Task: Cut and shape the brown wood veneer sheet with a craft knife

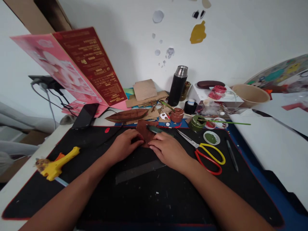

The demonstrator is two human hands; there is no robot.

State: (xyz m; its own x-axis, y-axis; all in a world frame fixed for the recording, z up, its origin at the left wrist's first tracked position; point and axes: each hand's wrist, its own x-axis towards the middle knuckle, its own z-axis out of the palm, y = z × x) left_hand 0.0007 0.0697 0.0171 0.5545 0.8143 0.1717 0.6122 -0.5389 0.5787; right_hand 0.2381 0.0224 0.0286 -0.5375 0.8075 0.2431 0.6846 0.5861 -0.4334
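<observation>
A small flat brown piece (143, 127), perhaps painted card or leather, lies on the black mat between my two hands. My left hand (124, 144) is closed, thumb and forefinger pinching its lower left edge. On the opposite side, my right hand (168, 149) is also closed, its fingertips pressed together at the lower right edge. A dark green long tool (155, 129) crosses the brown piece just beyond my right knuckles; whether that hand grips it I cannot tell. A clear ruler (139, 171) lies flat nearer to me. Scissors (198, 146) with red and yellow handles rest beside my right hand.
A yellow glue gun (56, 165) lies at left, near a phone (85, 115). Behind my hands stand a brown leaf-shaped piece (127, 115), a brown paint jar (177, 115), a green paint jar (196, 124) with a brush, and a black flask (177, 86). A pen (231, 154) lies at right.
</observation>
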